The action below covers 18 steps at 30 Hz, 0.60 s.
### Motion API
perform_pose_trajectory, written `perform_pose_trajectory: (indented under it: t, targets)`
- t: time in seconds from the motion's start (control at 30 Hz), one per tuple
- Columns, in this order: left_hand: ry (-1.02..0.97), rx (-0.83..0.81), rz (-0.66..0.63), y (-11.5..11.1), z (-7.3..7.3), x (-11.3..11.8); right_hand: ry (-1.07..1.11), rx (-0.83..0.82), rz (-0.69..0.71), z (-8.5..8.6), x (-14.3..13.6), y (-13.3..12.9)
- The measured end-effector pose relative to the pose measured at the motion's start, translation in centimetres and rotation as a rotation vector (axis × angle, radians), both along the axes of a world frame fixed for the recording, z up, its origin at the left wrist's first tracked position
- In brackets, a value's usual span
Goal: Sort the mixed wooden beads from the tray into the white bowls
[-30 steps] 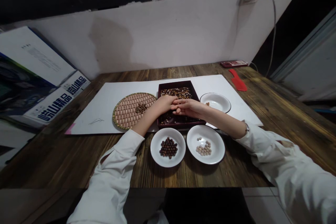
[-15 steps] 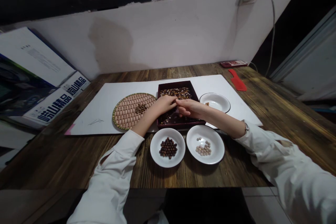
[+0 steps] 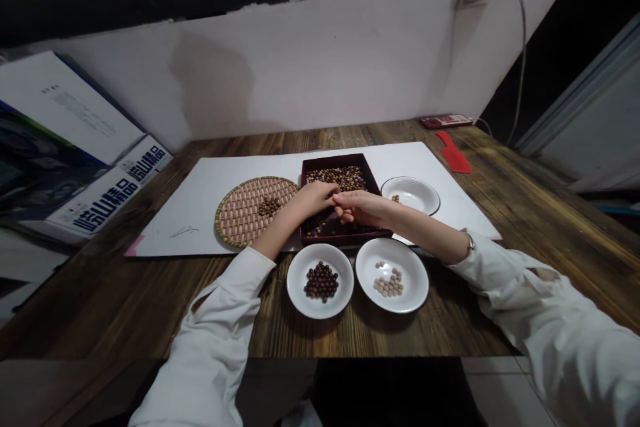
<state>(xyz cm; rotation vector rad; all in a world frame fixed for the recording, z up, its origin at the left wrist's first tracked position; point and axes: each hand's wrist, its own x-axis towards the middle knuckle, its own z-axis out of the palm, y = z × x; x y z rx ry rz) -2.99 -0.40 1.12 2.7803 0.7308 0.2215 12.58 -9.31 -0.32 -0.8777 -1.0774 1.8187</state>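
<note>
Over a dark red tray (image 3: 345,238) of mixed beads (image 3: 343,177), my two hands meet at the fingertips. My left hand (image 3: 317,197) is closed, its fingers bent down, and anything inside them is hidden. Palm turned inward, my right hand (image 3: 363,207) has its fingers curled and pressed together; I cannot make out what they hold. A round woven mat (image 3: 237,213) with brownish beads (image 3: 270,206) lies left of the tray. In front stand a white bowl (image 3: 296,280) of dark brown beads (image 3: 321,281) and another bowl (image 3: 417,280) of pale beads (image 3: 389,283).
Right of the tray, a white dish (image 3: 423,197) holds a few tan beads. A white board (image 3: 175,213) lies under the tray and mat. A red comb-like piece (image 3: 454,155) and a phone (image 3: 446,121) lie at the back right. Boxes (image 3: 100,193) stand at left.
My right hand's fingers have curled in slightly more, and its fingertips sit a little further left against my left hand. The beads and bowls look the same.
</note>
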Motion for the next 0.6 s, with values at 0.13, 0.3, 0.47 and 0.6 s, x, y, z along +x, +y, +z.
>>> perform_pose_trajectory:
  t: [0.13, 0.3, 0.47, 0.6]
  targets:
    - [0.001, -0.011, 0.006, 0.01, -0.02, -0.03, -0.046, 0.058, 0.074, 0.26, 0.06, -0.26]
    - [0.005, -0.017, 0.01, 0.07, -0.06, 0.02, -0.022, 0.05, 0.072, 0.32, 0.0, -0.38]
    - [0.024, -0.001, 0.016, 0.13, -0.02, 0.08, -0.019, 0.017, 0.088, 0.06, 0.07, -0.17]
    - [0.058, 0.005, 0.018, -0.15, 0.32, 0.06, -0.011, -0.023, 0.046, 0.23, 0.07, -0.07]
